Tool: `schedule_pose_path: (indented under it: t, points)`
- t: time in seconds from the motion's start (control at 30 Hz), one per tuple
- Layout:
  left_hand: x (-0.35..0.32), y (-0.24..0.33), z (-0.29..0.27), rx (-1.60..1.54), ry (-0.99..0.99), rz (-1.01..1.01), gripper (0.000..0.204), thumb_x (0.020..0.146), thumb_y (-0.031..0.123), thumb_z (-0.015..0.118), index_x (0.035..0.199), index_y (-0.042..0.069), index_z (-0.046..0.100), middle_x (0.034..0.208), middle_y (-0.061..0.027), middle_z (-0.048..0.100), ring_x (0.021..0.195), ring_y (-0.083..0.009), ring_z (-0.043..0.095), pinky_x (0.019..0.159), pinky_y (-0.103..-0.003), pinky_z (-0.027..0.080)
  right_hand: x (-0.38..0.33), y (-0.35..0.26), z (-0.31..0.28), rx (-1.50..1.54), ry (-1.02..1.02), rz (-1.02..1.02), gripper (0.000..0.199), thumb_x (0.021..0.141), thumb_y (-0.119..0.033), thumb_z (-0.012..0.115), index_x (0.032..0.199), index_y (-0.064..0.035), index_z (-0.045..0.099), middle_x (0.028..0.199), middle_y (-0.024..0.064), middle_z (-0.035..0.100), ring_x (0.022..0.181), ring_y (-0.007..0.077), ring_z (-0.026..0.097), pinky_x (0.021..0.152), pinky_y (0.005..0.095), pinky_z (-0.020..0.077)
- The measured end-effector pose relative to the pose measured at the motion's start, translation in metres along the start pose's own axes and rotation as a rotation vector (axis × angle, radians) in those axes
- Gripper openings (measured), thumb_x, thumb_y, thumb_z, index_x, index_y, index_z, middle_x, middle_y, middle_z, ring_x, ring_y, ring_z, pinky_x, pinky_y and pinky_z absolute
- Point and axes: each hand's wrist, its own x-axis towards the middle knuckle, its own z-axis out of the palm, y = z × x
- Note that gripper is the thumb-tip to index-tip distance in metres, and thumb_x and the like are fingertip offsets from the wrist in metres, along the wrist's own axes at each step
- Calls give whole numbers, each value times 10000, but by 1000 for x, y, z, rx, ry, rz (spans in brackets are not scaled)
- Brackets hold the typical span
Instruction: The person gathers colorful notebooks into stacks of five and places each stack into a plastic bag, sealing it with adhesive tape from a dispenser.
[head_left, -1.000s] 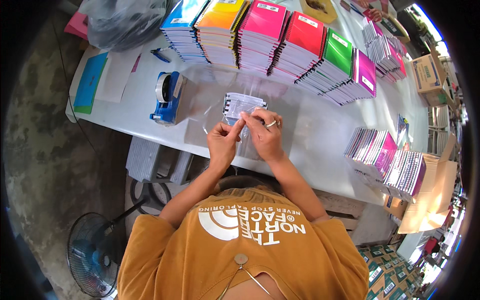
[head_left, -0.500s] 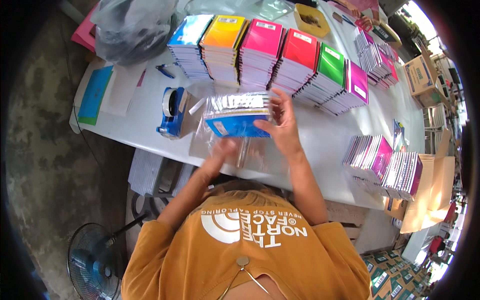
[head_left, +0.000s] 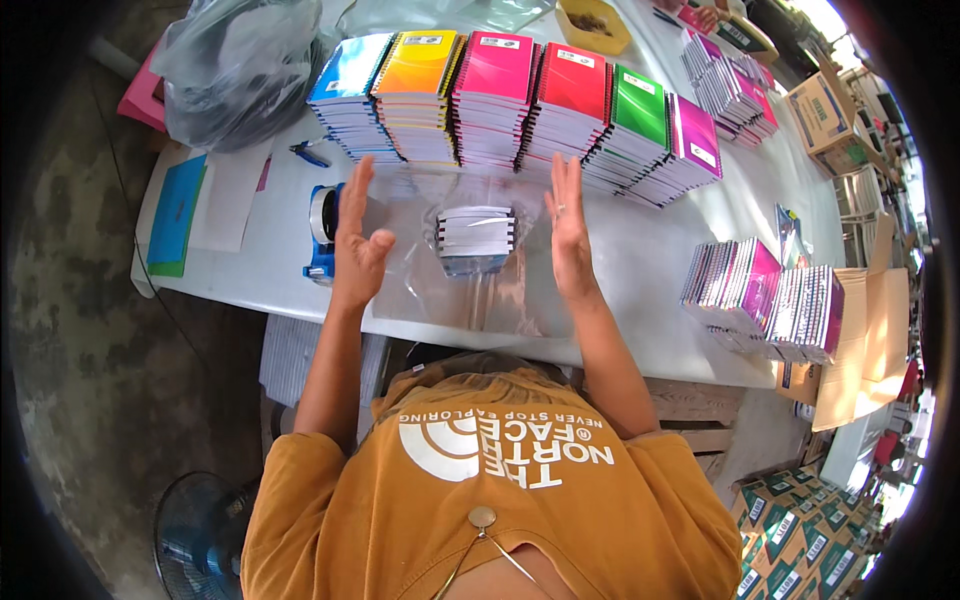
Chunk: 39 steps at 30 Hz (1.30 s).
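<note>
A small bundle of spiral notebooks [head_left: 476, 236], wrapped in clear plastic, stands on the table between my hands with its page edges and dark coils facing me. To its left, my left hand [head_left: 360, 243] is raised with straight fingers and holds nothing. It partly covers a blue tape dispenser [head_left: 319, 262]. On the bundle's other side, my right hand [head_left: 570, 238] is held up, fingers stretched out, also holding nothing. Neither hand touches the bundle. A flat sheet of clear plastic film [head_left: 415, 290] lies under and around it.
Tall stacks of notebooks, including yellow [head_left: 412, 75], red [head_left: 571, 88] and purple [head_left: 697, 140], line the back. Purple-covered bundles [head_left: 765, 300] stand right, beside an open cardboard box [head_left: 860, 340]. Pliers [head_left: 309, 153], a plastic bag [head_left: 235, 75] and blue sheets [head_left: 178, 210] lie left.
My right hand has let go of the blue-covered bundle, which now stands on the table with its page edges toward me. Both hands have moved apart; my left has risen beside the tape dispenser.
</note>
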Motion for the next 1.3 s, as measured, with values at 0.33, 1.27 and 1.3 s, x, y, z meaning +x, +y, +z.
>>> schedule_pose_path:
  t: [0.33, 1.27, 1.3]
  points:
    - [-73, -4, 81, 273, 148, -159, 426, 894, 151, 588, 1295, 39, 500, 1334, -169, 488, 1233, -345, 463, 1000, -385, 380, 4, 6, 75, -134, 552, 220, 441, 883, -165, 580, 1288, -47, 453, 1074, 140, 573, 977, 237, 562, 870, 353, 442]
    - [14, 4, 65, 359, -339, 162, 215, 807, 64, 636, 1020, 67, 666, 1059, -110, 660, 1020, -284, 623, 926, -423, 452, -19, 3, 68, -529, 536, -137, 400, 757, -29, 632, 1146, -63, 545, 1174, 112, 549, 1151, 252, 494, 963, 371, 395]
    - [3, 7, 66, 442, -335, 217, 235, 812, 62, 630, 1045, 72, 659, 1097, -107, 648, 1065, -273, 603, 951, -424, 431, -17, 3, 71, -414, 636, -108, 419, 748, -12, 638, 1151, -64, 536, 1182, 121, 548, 1156, 260, 494, 959, 374, 397]
